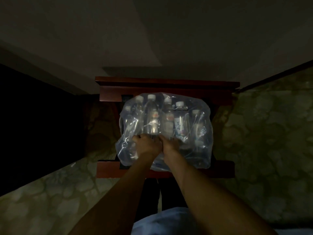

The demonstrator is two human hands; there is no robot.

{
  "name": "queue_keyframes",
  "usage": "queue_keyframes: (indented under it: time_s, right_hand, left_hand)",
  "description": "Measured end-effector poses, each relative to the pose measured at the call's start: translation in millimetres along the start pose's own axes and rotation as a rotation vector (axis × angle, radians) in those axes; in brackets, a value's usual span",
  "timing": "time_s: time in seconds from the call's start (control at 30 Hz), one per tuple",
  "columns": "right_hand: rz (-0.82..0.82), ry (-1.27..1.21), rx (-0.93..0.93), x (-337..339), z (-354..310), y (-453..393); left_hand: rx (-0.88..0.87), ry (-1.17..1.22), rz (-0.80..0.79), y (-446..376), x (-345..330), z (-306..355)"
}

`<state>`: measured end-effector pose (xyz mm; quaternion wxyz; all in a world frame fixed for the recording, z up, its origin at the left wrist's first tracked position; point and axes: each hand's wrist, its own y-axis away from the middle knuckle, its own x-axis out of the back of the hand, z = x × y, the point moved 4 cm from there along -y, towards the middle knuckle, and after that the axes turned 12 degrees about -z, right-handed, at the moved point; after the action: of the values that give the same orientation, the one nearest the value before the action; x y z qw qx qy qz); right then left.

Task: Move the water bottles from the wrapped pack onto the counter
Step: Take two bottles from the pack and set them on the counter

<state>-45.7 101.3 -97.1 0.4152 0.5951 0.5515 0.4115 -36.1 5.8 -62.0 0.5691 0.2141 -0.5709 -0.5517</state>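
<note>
A pack of clear water bottles with white caps, wrapped in clear plastic film [199, 143], lies on a dark red wooden stand [223, 168]. Several bottles [152, 114] show through the film, caps pointing away from me. My left hand [145, 145] and my right hand [169, 145] meet side by side at the near middle of the pack, fingers curled into the film. Whether the film is torn there cannot be seen in the dim light.
The room is dark. Patterned greenish bedding [271, 133] rises on the right and more of it [42, 200] lies at the lower left. A pale wall [152, 31] stands behind the stand. Blue cloth [166, 221] shows at the bottom.
</note>
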Motion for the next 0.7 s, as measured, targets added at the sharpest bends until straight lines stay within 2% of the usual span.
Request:
queue_keyframes:
  time_s: [0.1, 0.23, 0.37, 0.5, 0.6, 0.7]
  right_hand:
    - [-0.065, -0.083, -0.037, 2.1, -2.5, 0.3]
    - [-0.048, 0.102, -0.091, 16.4, -1.5, 9.4]
    - [-0.107, 0.172, -0.117, 30.0, -6.9, 24.7]
    - [-0.235, 0.079, -0.11, 36.2, -14.2, 42.2]
    - [-0.281, 0.015, -0.11, 39.5, -16.6, 53.5]
    - [-0.242, -0.007, -0.081, 38.2, -20.6, 67.3]
  left_hand:
    - [0.031, 0.135, -0.013, -1.9, -4.5, 3.4]
    - [0.008, 0.356, -0.001, -1.9, -6.8, -3.6]
    - [-0.019, 0.408, -0.005, 1.2, -9.2, -11.1]
    - [-0.013, 0.74, -0.238, 4.6, -5.6, -10.4]
    - [0.005, 0.791, -0.332, 16.0, 4.9, -9.2]
    - [-0.016, 0.803, -0.355, 36.4, 12.3, -1.7]
